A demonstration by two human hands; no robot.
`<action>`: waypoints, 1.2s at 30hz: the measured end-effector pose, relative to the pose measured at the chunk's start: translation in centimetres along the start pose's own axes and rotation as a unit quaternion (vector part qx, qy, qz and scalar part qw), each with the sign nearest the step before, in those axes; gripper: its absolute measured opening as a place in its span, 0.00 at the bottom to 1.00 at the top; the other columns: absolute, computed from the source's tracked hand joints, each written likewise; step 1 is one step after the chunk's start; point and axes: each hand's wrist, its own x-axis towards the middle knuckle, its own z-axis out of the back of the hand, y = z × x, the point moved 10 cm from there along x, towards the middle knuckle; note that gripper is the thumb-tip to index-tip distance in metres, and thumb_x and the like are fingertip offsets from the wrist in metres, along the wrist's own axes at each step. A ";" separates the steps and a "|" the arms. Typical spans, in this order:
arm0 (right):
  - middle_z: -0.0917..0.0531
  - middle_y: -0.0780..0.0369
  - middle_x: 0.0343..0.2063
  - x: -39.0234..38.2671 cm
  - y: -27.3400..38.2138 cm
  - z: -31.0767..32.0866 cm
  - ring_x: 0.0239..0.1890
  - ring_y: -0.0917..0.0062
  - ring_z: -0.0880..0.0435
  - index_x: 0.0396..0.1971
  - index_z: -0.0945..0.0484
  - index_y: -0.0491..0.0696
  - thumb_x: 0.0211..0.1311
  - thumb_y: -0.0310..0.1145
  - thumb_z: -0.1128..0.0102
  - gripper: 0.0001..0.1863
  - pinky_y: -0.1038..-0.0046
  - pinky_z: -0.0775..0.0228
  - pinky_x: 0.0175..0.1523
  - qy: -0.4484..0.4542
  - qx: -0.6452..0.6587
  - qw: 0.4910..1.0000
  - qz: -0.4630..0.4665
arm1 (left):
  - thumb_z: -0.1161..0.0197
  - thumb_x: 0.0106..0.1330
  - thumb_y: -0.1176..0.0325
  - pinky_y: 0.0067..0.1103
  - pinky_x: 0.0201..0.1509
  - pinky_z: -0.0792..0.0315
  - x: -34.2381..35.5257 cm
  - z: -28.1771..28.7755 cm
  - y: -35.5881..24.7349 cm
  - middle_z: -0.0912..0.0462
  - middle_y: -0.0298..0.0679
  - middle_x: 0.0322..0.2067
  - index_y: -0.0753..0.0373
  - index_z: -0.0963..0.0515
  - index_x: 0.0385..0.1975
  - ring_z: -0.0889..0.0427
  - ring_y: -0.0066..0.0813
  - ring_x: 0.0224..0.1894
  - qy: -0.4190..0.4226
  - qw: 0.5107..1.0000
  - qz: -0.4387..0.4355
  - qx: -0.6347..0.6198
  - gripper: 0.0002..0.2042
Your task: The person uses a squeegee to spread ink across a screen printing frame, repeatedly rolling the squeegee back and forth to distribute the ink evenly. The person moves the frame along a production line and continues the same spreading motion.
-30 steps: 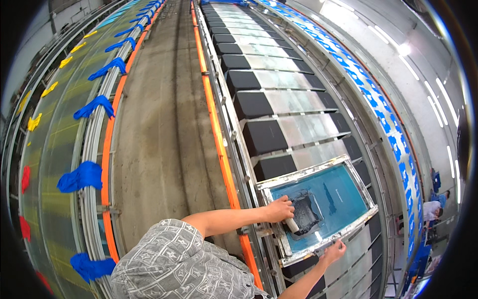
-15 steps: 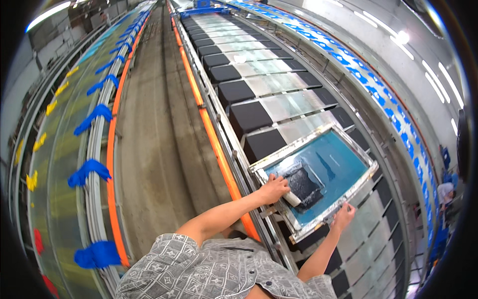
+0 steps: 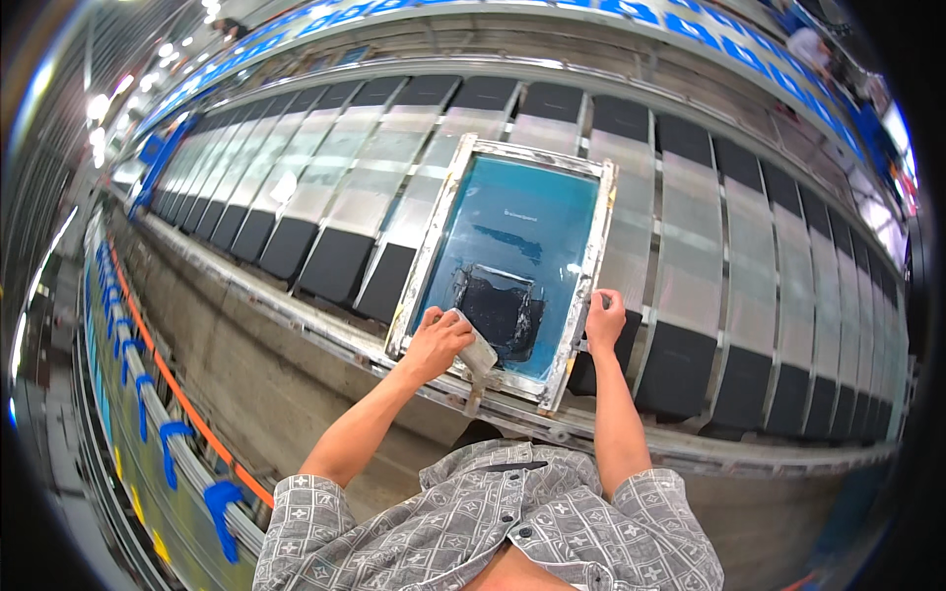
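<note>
i have the left hand (image 3: 440,345) closed on the pale squeegee (image 3: 480,352) at the screen frame's (image 3: 537,158) near-left corner; the right hand (image 3: 605,320) sits by its right rail, grip hard to tell. i'd judge the squeegee light, stiff, ink-slick: hold it high. black ink (image 3: 501,313) and the frame crowd it; dark panels (image 3: 680,360) lie around.

A screen-printing workshop, it seems — a framed screen (image 3: 542,197) of blue mesh, smeared with dark ink (image 3: 496,315), lies on a long worktop (image 3: 690,456) lined with repeated panels (image 3: 682,266); blue cloths (image 3: 225,499) hang in a row at left — ceiling lights (image 3: 98,107) glow beyond.
</note>
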 end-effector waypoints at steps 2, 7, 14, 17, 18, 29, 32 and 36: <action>0.16 0.56 0.30 0.7 0.2 0.7 0.36 0.62 0.16 0.33 0.20 0.47 0.57 0.39 0.40 0.11 0.66 0.28 0.43 -0.011 -0.021 1.000 0.002 | 0.39 0.52 0.73 0.34 0.60 0.45 2.0 1.1 0.0 0.23 0.26 0.40 0.53 0.19 0.34 0.29 0.27 0.54 -0.011 0.995 -0.094 -0.003 0.10; 0.15 0.54 0.31 0.8 -0.5 0.6 0.39 0.58 0.16 0.33 0.19 0.47 0.56 0.40 0.40 0.12 0.65 0.27 0.45 -0.028 -0.077 0.997 0.007 | 0.38 0.52 0.75 0.37 0.62 0.47 4.9 -0.2 -0.8 0.22 0.26 0.43 0.51 0.20 0.39 0.30 0.27 0.58 0.039 0.969 -0.243 -0.027 0.14; 0.16 0.51 0.30 1.0 -0.9 0.1 0.39 0.51 0.17 0.35 0.20 0.48 0.57 0.41 0.41 0.12 0.60 0.26 0.44 -0.038 -0.116 0.992 0.012 | 0.36 0.52 0.74 0.37 0.63 0.46 9.1 -1.4 -4.0 0.21 0.23 0.42 0.50 0.19 0.36 0.28 0.24 0.52 0.049 0.930 -0.362 -0.036 0.13; 0.16 0.50 0.30 1.2 -1.0 -0.4 0.39 0.51 0.18 0.35 0.20 0.49 0.58 0.41 0.41 0.12 0.59 0.27 0.44 -0.027 -0.114 0.993 -0.008 | 0.38 0.54 0.74 0.39 0.65 0.48 11.4 -3.1 -5.3 0.21 0.21 0.40 0.49 0.18 0.34 0.28 0.24 0.52 0.074 0.925 -0.372 -0.026 0.10; 0.16 0.50 0.30 1.2 -1.1 -0.6 0.39 0.50 0.18 0.35 0.20 0.49 0.58 0.41 0.41 0.12 0.59 0.27 0.44 -0.021 -0.114 0.993 -0.015 | 0.38 0.54 0.74 0.39 0.65 0.48 12.0 -3.8 -5.6 0.21 0.21 0.40 0.49 0.18 0.34 0.28 0.24 0.52 0.085 0.925 -0.370 -0.030 0.10; 0.16 0.50 0.35 2.3 -4.9 -2.0 0.43 0.51 0.19 0.37 0.22 0.49 0.61 0.42 0.41 0.13 0.58 0.28 0.47 0.069 -0.110 0.986 -0.102 | 0.34 0.52 0.64 0.40 0.48 0.27 6.1 -2.0 5.5 0.16 0.39 0.31 0.57 0.19 0.31 0.18 0.43 0.40 0.141 0.982 0.082 -0.092 0.08; 0.16 0.51 0.35 1.8 -3.9 -1.8 0.43 0.51 0.19 0.37 0.22 0.50 0.61 0.42 0.42 0.12 0.57 0.29 0.47 0.029 -0.099 0.992 -0.076 | 0.34 0.52 0.59 0.42 0.39 0.24 4.0 -1.1 9.4 0.16 0.49 0.30 0.63 0.20 0.31 0.18 0.53 0.35 0.085 0.956 0.268 -0.088 0.14; 0.16 0.51 0.35 0.9 -2.2 -1.3 0.42 0.51 0.18 0.37 0.21 0.48 0.61 0.42 0.42 0.13 0.59 0.28 0.47 0.016 -0.088 0.994 -0.067 | 0.33 0.51 0.58 0.43 0.42 0.24 1.6 -1.6 12.2 0.16 0.52 0.30 0.65 0.19 0.28 0.17 0.56 0.37 -0.001 0.911 0.407 -0.067 0.15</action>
